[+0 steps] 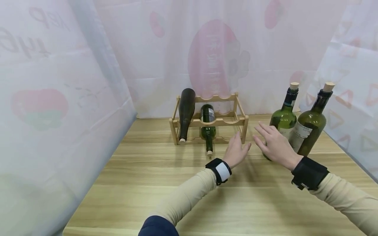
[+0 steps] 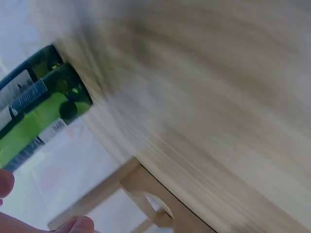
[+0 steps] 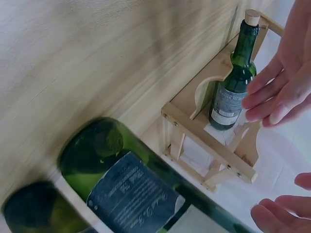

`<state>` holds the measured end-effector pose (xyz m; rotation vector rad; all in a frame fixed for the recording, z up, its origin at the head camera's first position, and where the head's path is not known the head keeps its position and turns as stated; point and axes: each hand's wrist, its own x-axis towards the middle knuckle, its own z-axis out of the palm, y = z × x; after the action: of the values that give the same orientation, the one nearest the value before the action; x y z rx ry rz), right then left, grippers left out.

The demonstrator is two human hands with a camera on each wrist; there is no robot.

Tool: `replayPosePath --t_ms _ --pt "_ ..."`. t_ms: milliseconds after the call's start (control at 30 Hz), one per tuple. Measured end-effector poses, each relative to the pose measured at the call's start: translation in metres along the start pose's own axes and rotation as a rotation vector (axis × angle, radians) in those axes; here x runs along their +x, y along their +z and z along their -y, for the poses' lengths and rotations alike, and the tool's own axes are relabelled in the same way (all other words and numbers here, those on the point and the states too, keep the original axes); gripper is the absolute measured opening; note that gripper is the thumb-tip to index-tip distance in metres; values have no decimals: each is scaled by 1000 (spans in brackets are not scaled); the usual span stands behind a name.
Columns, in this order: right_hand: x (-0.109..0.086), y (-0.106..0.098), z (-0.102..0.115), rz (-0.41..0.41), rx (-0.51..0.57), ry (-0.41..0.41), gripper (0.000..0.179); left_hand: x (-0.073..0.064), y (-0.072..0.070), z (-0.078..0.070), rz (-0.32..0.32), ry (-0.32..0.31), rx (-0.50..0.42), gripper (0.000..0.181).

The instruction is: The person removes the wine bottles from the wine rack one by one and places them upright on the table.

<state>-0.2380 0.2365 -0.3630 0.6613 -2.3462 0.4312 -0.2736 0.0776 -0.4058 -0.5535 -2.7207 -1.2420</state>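
Pale wood table (image 1: pixel 124 196), upright corked green glass bottle (image 1: pixel 284 117) just past the right grip (image 1: pixel 276 146), left grip (image 1: pixel 236 150) farther off; both loosely spread, empty.

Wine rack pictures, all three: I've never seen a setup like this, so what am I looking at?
There is no machine here, just a person's bare left hand and right hand. The wide picture comes from a camera on the person's head, looking forward and down. The other two come from cameras worn on the wrists, one on each, so the scene looks tilted in them.

On the wooden table stands a wooden wine rack. A dark wine bottle lies on its upper tier and a green wine bottle on its lower one, corked necks toward the person. To the right, two corked green wine bottles stand upright.

Neither hand grips anything. The right hand is close to the standing bottles; whether it touches one is hard to tell.
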Motion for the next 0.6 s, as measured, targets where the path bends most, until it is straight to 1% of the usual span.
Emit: replayPosePath --t_ms 67,167,300,433,600 --pt "1 4 1 29 7 12 43 -2 -6 5 -3 -14 23 64" --pt "3 9 3 60 23 31 44 -5 -16 12 1 -41 31 64" --pt "7 15 4 88 39 43 45 -7 -26 20 -7 -65 5 64" --pt "12 20 7 108 54 60 46 -8 -33 29 -29 -69 -7 64" --pt "18 27 12 122 64 70 46 -11 -39 36 -45 -72 -9 65"
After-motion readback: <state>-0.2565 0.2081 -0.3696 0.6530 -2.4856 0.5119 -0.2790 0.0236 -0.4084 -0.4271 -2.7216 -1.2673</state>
